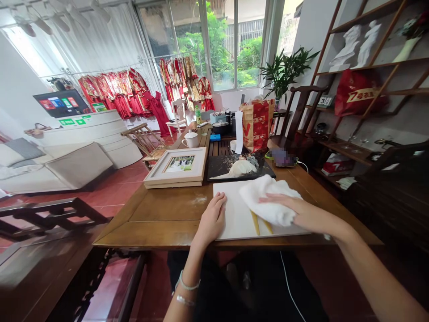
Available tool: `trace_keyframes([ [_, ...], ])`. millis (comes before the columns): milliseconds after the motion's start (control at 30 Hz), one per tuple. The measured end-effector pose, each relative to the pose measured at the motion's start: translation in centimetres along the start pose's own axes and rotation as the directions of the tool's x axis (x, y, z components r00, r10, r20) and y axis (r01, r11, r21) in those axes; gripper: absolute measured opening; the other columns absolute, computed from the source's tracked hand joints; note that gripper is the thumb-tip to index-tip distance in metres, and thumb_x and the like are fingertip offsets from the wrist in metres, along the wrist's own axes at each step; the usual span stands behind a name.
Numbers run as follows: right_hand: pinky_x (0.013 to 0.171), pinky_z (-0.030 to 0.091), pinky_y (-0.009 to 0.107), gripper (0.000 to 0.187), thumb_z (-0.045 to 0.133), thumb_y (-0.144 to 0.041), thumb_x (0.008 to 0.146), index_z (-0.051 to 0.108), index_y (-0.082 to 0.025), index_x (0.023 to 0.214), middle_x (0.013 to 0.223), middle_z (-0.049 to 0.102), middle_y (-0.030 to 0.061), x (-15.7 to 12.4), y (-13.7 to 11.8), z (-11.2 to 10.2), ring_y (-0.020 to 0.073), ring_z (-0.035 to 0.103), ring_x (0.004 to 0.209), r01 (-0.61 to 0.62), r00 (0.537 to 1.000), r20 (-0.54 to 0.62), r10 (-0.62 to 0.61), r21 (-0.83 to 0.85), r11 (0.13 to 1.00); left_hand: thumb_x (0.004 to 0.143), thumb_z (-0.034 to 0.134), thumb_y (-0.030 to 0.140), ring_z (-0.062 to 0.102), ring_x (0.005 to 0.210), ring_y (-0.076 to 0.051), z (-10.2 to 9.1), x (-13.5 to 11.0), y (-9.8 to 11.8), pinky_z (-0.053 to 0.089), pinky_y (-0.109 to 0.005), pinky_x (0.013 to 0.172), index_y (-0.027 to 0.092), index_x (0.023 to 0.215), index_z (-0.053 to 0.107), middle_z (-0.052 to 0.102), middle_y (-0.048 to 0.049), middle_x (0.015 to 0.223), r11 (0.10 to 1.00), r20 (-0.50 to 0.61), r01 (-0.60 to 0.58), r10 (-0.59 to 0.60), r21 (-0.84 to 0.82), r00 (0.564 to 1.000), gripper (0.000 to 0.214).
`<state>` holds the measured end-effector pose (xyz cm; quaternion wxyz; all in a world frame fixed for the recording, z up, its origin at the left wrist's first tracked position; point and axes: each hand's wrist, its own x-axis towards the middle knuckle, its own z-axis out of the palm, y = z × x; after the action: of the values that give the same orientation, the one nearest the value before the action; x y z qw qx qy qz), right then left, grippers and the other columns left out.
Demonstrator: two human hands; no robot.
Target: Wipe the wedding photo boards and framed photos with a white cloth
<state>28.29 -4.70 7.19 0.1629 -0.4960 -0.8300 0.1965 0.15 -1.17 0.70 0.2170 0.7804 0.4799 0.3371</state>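
Head view looks down on a brown wooden table [161, 214] where a flat white rectangular board [234, 221] lies at the near edge, directly in front of the person. Its long axis runs left to right, parallel to that edge. A crumpled white cloth [264, 197] sits on the far right part of the board, stretched on a slant from far left to near right. Two yellow strokes [259, 223] on the board show just under the cloth's near side. The right hand [303, 213] comes in from the right and lies palm down on top of the cloth. Its grip is wide, with the fingers stretched flat towards the left rather than curled round the fabric; the thumb is hidden, so I cannot tell whether it tucks underneath. The left hand [212, 220] is apart from the cloth, resting at the board's left edge. Its grip is also wide, palm down with the fingers together and pointing away from the person; it presses on the board and holds nothing. The right hand is therefore the one on the cloth and the left is on bare board. Just beyond the board lies a dark glossy picture panel [239, 169], with a pale wooden framed photograph [176, 166] to its left. A red patterned paper bag [257, 124] stands farther back.
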Motion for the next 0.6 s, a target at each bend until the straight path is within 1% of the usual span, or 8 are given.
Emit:
trace_keyframes([
  [67, 0.112, 0.033, 0.046, 0.064, 0.042, -0.009, 0.073, 0.056, -0.021, 0.134, 0.142, 0.052, 0.0042, 2.7, 0.7, 1.0, 0.0259, 0.043, 0.134, -0.055, 0.995, -0.093, 0.043, -0.135, 0.989, 0.093, 0.037, 0.018, 0.037, 0.141, -0.022, -0.1, 0.0, 0.1, 0.031, -0.044, 0.118, 0.017, 0.127, 0.057, 0.048, -0.0097, 0.146, 1.000, 0.008, 0.007, -0.007, 0.007, 1.000, 0.039],
  [133, 0.111, 0.034, 0.046, 0.064, 0.042, -0.008, 0.072, 0.055, -0.016, 0.134, 0.141, 0.054, 0.0078, 5.0, 0.4, 2.2, 0.0269, 0.043, 0.134, -0.122, 0.983, -0.163, 0.085, -0.227, 0.966, 0.093, 0.036, 0.018, 0.036, 0.142, -0.022, -0.1, 0.0, 0.1, 0.030, -0.044, 0.118, 0.015, 0.127, 0.056, 0.048, -0.0110, 0.146, 1.000, 0.023, 0.008, -0.009, 0.013, 1.000, 0.039],
  [233, 0.112, 0.027, 0.054, 0.064, 0.046, -0.007, 0.072, 0.053, -0.013, 0.135, 0.144, 0.050, 0.0118, 7.4, -1.4, 4.1, 0.0317, 0.038, 0.136, -0.159, 0.972, -0.214, 0.100, -0.279, 0.947, 0.094, 0.036, 0.019, 0.035, 0.142, -0.022, -0.1, 0.0, -0.1, 0.029, -0.044, 0.118, 0.014, 0.128, 0.056, 0.048, -0.0117, 0.146, 1.000, 0.028, -0.001, 0.001, 0.008, 1.000, 0.040],
  [300, 0.113, 0.020, 0.058, 0.066, 0.048, -0.006, 0.069, 0.052, -0.011, 0.135, 0.146, 0.047, 0.0147, 7.8, -3.0, 5.2, 0.0339, 0.033, 0.138, -0.144, 0.973, -0.217, 0.078, -0.312, 0.939, 0.094, 0.035, 0.019, 0.036, 0.142, -0.021, 0.0, 0.1, -0.3, 0.029, -0.044, 0.119, 0.015, 0.127, 0.056, 0.048, -0.0111, 0.146, 1.000, 0.018, -0.012, 0.012, -0.009, 1.000, 0.039],
  [367, 0.114, 0.017, 0.059, 0.067, 0.048, -0.003, 0.068, 0.052, -0.007, 0.134, 0.145, 0.047, 0.0177, 7.2, -4.7, 6.1, 0.0349, 0.031, 0.139, -0.112, 0.979, -0.201, 0.045, -0.340, 0.934, 0.094, 0.035, 0.019, 0.036, 0.141, -0.021, 0.1, 0.1, -0.5, 0.029, -0.043, 0.119, 0.016, 0.126, 0.057, 0.049, -0.0104, 0.145, 0.999, 0.010, -0.019, 0.019, -0.031, 1.000, 0.039],
  [467, 0.114, 0.018, 0.058, 0.069, 0.045, 0.000, 0.066, 0.051, -0.003, 0.135, 0.143, 0.048, 0.0193, 4.8, -7.4, 6.8, 0.0351, 0.033, 0.138, -0.040, 0.990, -0.139, -0.012, -0.361, 0.932, 0.094, 0.034, 0.019, 0.037, 0.141, -0.020, 0.1, 0.2, -0.5, 0.029, -0.042, 0.119, 0.017, 0.125, 0.059, 0.050, -0.0095, 0.144, 0.998, -0.001, -0.014, 0.014, -0.063, 1.000, 0.039],
  [533, 0.115, 0.020, 0.056, 0.074, 0.043, 0.002, 0.062, 0.050, -0.005, 0.136, 0.144, 0.048, 0.0175, 2.6, -8.9, 6.6, 0.0330, 0.033, 0.138, 0.023, 0.997, -0.064, -0.048, -0.342, 0.939, 0.095, 0.033, 0.020, 0.037, 0.141, -0.020, -0.1, 0.2, -0.3, 0.029, -0.042, 0.119, 0.017, 0.125, 0.059, 0.049, -0.0091, 0.145, 0.996, 0.013, -0.003, 0.004, -0.089, 1.000, 0.040],
  [600, 0.116, 0.021, 0.052, 0.081, 0.043, 0.002, 0.057, 0.050, -0.010, 0.138, 0.146, 0.046, 0.0127, 0.3, -9.6, 5.5, 0.0288, 0.033, 0.140, 0.086, 0.996, 0.044, -0.077, -0.280, 0.956, 0.095, 0.033, 0.022, 0.035, 0.142, -0.021, -0.3, 0.2, 0.0, 0.028, -0.043, 0.119, 0.016, 0.126, 0.059, 0.048, -0.0102, 0.146, 0.993, 0.037, 0.024, -0.019, -0.117, 0.999, 0.040],
])
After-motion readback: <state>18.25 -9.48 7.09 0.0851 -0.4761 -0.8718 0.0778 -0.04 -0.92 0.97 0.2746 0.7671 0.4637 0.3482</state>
